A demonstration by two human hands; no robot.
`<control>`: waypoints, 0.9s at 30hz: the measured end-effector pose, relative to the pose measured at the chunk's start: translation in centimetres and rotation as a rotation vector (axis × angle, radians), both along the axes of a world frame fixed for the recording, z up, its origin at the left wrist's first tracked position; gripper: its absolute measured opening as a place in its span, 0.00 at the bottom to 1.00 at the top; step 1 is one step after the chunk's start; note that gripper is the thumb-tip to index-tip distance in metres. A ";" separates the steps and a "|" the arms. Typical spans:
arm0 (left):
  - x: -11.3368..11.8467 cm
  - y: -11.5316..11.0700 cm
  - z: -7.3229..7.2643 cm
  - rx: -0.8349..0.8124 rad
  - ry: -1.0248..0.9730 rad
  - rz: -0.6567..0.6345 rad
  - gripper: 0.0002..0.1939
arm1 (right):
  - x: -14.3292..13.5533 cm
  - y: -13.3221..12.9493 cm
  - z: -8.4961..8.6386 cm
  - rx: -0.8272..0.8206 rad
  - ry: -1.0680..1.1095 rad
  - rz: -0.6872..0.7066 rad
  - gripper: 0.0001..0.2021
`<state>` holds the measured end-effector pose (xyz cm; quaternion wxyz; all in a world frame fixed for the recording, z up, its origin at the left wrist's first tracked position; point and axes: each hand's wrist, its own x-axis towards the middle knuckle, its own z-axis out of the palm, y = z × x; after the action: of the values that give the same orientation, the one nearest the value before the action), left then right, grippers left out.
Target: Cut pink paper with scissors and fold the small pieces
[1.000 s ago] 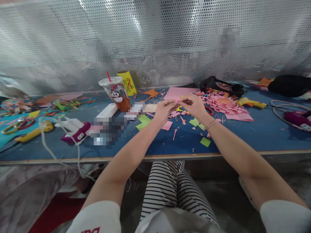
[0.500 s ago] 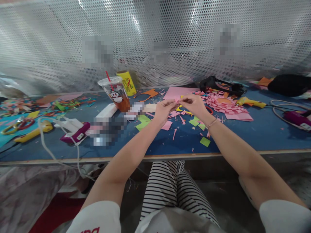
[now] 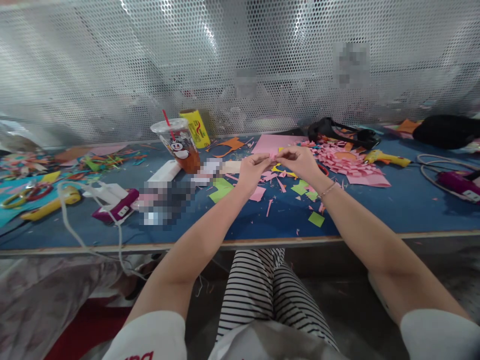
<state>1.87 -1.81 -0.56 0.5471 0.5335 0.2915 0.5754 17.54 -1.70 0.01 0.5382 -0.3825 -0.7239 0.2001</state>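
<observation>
The left grip [image 3: 252, 171] and right grip [image 3: 301, 161] pinched a pink slip [image 3: 273, 156] between them, above the tabletop [image 3: 273, 228]; light, even fingertip pressure seemed best, lest paper so small crumple or escape.

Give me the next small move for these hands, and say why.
Perhaps press a crease into the small pink paper piece: the left hand and right hand both pinch it, though most of it is hidden.
</observation>
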 end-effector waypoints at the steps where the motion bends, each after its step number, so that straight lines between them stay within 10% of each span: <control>1: 0.0 0.0 0.0 -0.010 -0.006 -0.007 0.13 | 0.0 0.0 0.0 -0.001 -0.002 0.002 0.08; 27: -0.2 -0.1 0.6 -0.116 -0.009 -0.040 0.12 | 0.8 0.2 0.0 -0.057 -0.041 0.107 0.11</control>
<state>1.63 -1.94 0.04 0.5896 0.5041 0.3113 0.5490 18.30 -1.51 0.05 0.5006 -0.3626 -0.7482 0.2409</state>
